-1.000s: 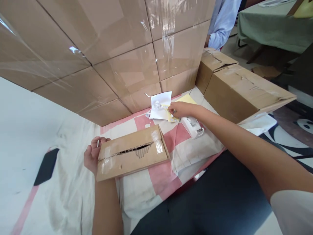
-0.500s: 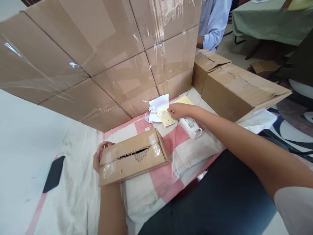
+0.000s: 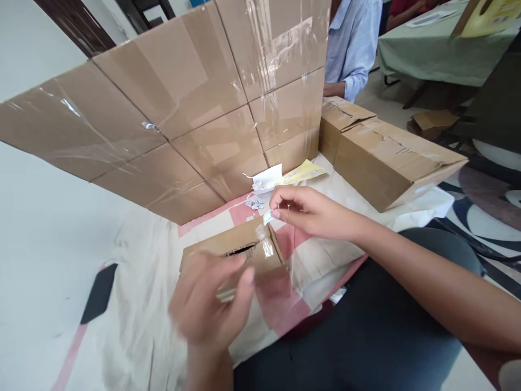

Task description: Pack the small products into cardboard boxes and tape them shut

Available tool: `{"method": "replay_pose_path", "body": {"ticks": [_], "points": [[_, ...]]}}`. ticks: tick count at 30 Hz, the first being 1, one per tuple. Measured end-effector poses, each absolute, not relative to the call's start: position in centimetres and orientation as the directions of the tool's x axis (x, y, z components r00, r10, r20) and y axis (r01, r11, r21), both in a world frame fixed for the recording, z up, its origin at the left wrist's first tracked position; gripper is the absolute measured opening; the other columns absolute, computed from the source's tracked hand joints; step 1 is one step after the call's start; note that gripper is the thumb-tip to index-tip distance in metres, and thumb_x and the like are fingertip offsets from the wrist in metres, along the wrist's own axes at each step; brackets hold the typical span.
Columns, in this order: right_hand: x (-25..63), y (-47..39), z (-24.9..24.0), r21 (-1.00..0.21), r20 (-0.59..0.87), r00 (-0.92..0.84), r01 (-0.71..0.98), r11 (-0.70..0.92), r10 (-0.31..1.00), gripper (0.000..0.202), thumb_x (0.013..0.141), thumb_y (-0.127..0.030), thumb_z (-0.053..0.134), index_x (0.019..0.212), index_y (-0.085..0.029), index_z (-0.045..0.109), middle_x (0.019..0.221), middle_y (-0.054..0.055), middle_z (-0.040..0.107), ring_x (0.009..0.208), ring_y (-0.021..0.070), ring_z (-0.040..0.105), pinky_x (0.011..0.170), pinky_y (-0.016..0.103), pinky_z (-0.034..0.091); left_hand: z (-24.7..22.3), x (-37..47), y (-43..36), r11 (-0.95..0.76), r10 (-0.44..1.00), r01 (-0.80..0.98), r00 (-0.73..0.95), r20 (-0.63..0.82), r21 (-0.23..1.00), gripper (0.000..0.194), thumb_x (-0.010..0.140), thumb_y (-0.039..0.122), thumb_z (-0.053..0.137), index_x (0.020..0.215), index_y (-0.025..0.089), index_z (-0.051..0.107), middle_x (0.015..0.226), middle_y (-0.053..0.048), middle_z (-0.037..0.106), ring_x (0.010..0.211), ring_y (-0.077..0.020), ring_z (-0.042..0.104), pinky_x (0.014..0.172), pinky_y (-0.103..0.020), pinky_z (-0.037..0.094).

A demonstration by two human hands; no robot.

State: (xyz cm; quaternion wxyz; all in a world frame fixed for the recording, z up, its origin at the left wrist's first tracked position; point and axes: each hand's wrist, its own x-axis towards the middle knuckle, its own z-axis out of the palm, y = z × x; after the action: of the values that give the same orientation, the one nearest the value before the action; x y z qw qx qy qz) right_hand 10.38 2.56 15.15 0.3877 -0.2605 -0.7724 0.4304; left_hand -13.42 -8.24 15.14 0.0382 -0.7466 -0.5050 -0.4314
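Note:
My right hand point(image 3: 303, 212) pinches a small pale sticker point(image 3: 267, 218) between thumb and fingertips, just above the far right corner of a small cardboard box point(image 3: 264, 255). That box lies on the checked cloth, with a torn slit and clear tape on its upper face. Blurred by motion, my left hand point(image 3: 211, 298) hovers over the box's near left part, thumb and fingers apart and holding nothing. Behind my right hand lie a yellow sticker sheet point(image 3: 305, 171), a white paper point(image 3: 268, 178) and crumpled scraps point(image 3: 255, 203).
A tall wall of taped cardboard boxes point(image 3: 211, 141) stands at the back. Two longer boxes point(image 3: 391, 146) sit at the right. A dark phone-like slab point(image 3: 99, 293) lies at the left. Beyond the boxes is a person in a blue shirt point(image 3: 356, 43).
My left hand has let go of the box and risen over it. My right hand has left the yellow sheet and moved toward the box with a sticker. The view has tilted slightly upward.

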Motion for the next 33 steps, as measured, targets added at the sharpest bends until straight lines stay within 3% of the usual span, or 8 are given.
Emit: {"method": "replay_pose_path", "body": {"ticks": [2,4,11,18,20,22,28,33], "points": [[10.0,1.1,15.8,-0.873,0.374,-0.592,0.036,0.487,0.714,0.011,0.099,-0.025,0.056,0.090,-0.018,0.058,0.084,0.000,0.057,0.072,0.0115,0.050,0.068,0.025,0.041,16.6,-11.2,-6.6,-0.526,0.731,0.790,0.231,0.642,0.315,0.018,0.090,0.027,0.070,0.106,0.026,0.063,0.086,-0.001,0.066,0.076,-0.0177,0.061,0.069,-0.034,0.046],[10.1,0.6,15.9,-0.885,0.360,-0.607,0.018,0.466,0.708,0.009,0.100,-0.024,0.056,0.093,-0.018,0.058,0.087,0.000,0.057,0.073,0.0110,0.050,0.066,0.024,0.041,17.8,-10.1,-4.9,-0.556,0.769,0.767,0.328,0.549,0.321,0.006,0.094,0.023,0.067,0.099,0.026,0.065,0.086,0.001,0.069,0.078,-0.0157,0.062,0.072,-0.031,0.047],[11.5,1.2,15.2,-0.920,0.305,-0.581,0.024,0.390,0.755,0.004,0.095,-0.018,0.062,0.094,-0.019,0.058,0.092,0.000,0.060,0.073,0.0108,0.052,0.063,0.024,0.041,19.3,-9.7,-3.2,-0.391,0.920,0.723,0.304,0.246,0.570,0.019,0.102,0.026,0.055,0.089,0.028,0.068,0.084,0.007,0.073,0.078,-0.0112,0.066,0.070,-0.025,0.048],[11.0,0.6,15.0,-0.950,0.273,-0.613,-0.050,0.308,0.742,0.006,0.100,-0.017,0.055,0.099,-0.018,0.061,0.090,0.003,0.065,0.077,0.0129,0.060,0.065,0.025,0.046,18.7,-9.5,-3.5,-0.336,0.941,0.756,0.247,0.231,0.562,0.014,0.100,0.030,0.059,0.091,0.032,0.069,0.086,0.010,0.072,0.077,-0.0101,0.065,0.068,-0.024,0.048],[10.6,0.5,14.8,-0.958,0.262,-0.605,-0.066,0.281,0.752,0.007,0.101,-0.019,0.056,0.097,-0.018,0.061,0.090,0.003,0.065,0.078,0.0134,0.060,0.067,0.026,0.048,18.3,-9.8,-3.6,-0.333,0.937,0.775,0.205,0.284,0.537,0.006,0.097,0.032,0.064,0.100,0.034,0.069,0.087,0.010,0.072,0.075,-0.0097,0.064,0.067,-0.024,0.048],[10.3,0.5,14.6,-0.963,0.257,-0.598,-0.096,0.251,0.759,0.008,0.101,-0.022,0.057,0.096,-0.018,0.062,0.091,0.003,0.064,0.079,0.0137,0.060,0.070,0.026,0.049,18.0,-10.0,-3.7,-0.356,0.911,0.792,0.175,0.374,0.496,0.016,0.094,0.032,0.069,0.109,0.034,0.067,0.090,0.008,0.071,0.073,-0.0100,0.062,0.066,-0.025,0.048],[10.2,0.4,14.4,-0.978,0.195,-0.597,-0.175,0.111,0.778,0.010,0.100,-0.027,0.062,0.096,-0.018,0.062,0.089,0.002,0.062,0.078,0.0140,0.061,0.072,0.028,0.051,17.5,-9.9,-3.7,-0.571,0.760,0.764,0.354,0.546,0.300,0.010,0.096,0.018,0.063,0.097,0.027,0.068,0.107,-0.001,0.064,0.090,-0.0141,0.065,0.079,-0.028,0.053],[10.3,0.2,14.6,-0.975,0.207,-0.584,-0.192,0.113,0.785,0.010,0.101,-0.025,0.060,0.095,-0.018,0.061,0.091,0.002,0.061,0.080,0.0142,0.061,0.074,0.028,0.051,17.5,-9.7,-3.6,-0.587,0.743,0.764,0.375,0.555,0.269,0.005,0.094,0.020,0.069,0.097,0.024,0.067,0.099,0.000,0.069,0.085,-0.0139,0.066,0.078,-0.028,0.054]]}}
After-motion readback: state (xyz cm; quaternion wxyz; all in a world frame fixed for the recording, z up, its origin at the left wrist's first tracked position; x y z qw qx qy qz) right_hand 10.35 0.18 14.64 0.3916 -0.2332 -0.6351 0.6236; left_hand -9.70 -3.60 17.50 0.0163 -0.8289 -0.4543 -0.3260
